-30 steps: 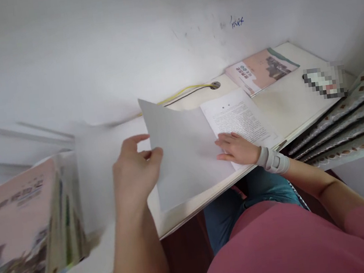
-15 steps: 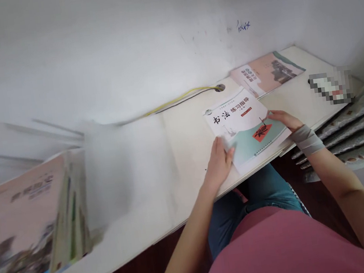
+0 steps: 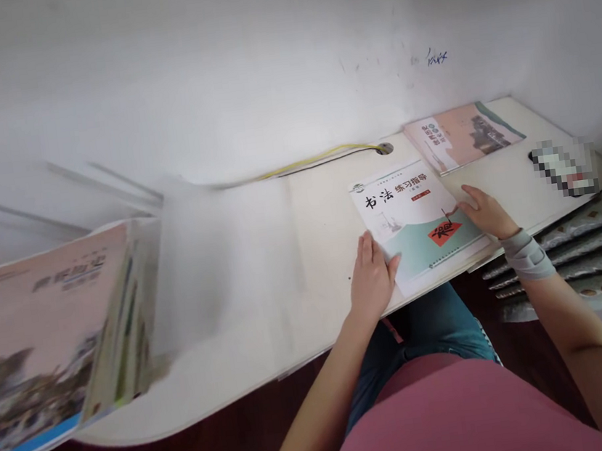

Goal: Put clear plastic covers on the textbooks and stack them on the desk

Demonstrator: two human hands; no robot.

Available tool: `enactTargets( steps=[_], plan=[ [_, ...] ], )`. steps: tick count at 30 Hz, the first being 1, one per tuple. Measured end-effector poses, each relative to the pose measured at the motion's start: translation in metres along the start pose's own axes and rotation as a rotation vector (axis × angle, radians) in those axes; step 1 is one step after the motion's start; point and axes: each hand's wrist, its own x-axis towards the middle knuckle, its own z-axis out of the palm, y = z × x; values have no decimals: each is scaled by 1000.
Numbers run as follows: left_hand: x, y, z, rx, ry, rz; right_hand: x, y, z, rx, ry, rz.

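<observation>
Fingers [image 3: 367, 252] spread, left hand [image 3: 372, 282], right hand [image 3: 489, 213] flanking workbook [image 3: 415, 222], top apparently toward wall [image 3: 205, 69]

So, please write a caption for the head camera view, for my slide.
Left hand and braced right hand at a calligraphy workbook on a white desk.

The cover of the booklet [image 3: 416, 226] reads 书法练习指导 in print. The blue handwriting [image 3: 437, 57] on the wall and the far book's [image 3: 463, 136] title are illegible.
</observation>
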Motion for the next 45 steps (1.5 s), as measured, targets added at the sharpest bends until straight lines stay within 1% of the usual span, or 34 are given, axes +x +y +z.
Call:
enactTargets(
  steps=[2,5,8,11,14,16,19,21,23,24,26,27,29,31,34,36,38,40,42,45],
  plan=[
    [0,0,-1,11,-9,9,1,3,3,-102,-22,-38],
    [1,0,-2,40,-19,17,1,4,7,-184,-70,-65],
    [0,0,-1,37,-15,15,0,4,10,-222,-92,-76],
    [-1,0,-1,35,-10,20,-1,2,9,-219,-83,-78],
    [1,0,-2,70,-25,22,-1,-7,3,-161,-88,-122],
    [6,0,-4,105,-57,16,-1,-17,-4,-81,-108,-151],
    [14,1,-9,159,-123,-26,-2,-35,-15,79,-131,-129],
    [18,3,-16,157,-150,-66,-4,-48,-18,190,-161,-121],
    [22,6,-26,81,-138,-110,-9,-61,-14,270,-218,-181],
    [23,8,-33,3,-117,-134,-11,-68,-9,283,-246,-234],
    [26,15,-45,-235,-94,-191,-18,-82,6,250,-277,-351],
    [28,19,-50,-384,-110,-224,-22,-89,15,213,-278,-401],
    [31,27,-56,-694,-187,-294,-29,-103,33,149,-254,-465],
    [34,33,-55,-940,-240,-372,-35,-113,47,113,-210,-477],
    [37,34,-46,-1150,-182,-492,-40,-119,55,97,-134,-450],
    [39,34,-41,-1221,-137,-554,-40,-119,54,84,-92,-438],
    [42,36,-38,-1270,-127,-596,-39,-118,48,55,-40,-440],
    [47,42,-34,-1287,-119,-635,-39,-119,41,13,44,-465],
    [54,51,-29,-1239,-85,-652,-42,-125,32,-30,148,-517],
    [68,69,-16,-1130,-21,-626,-52,-138,16,-69,284,-598]
  ],
)
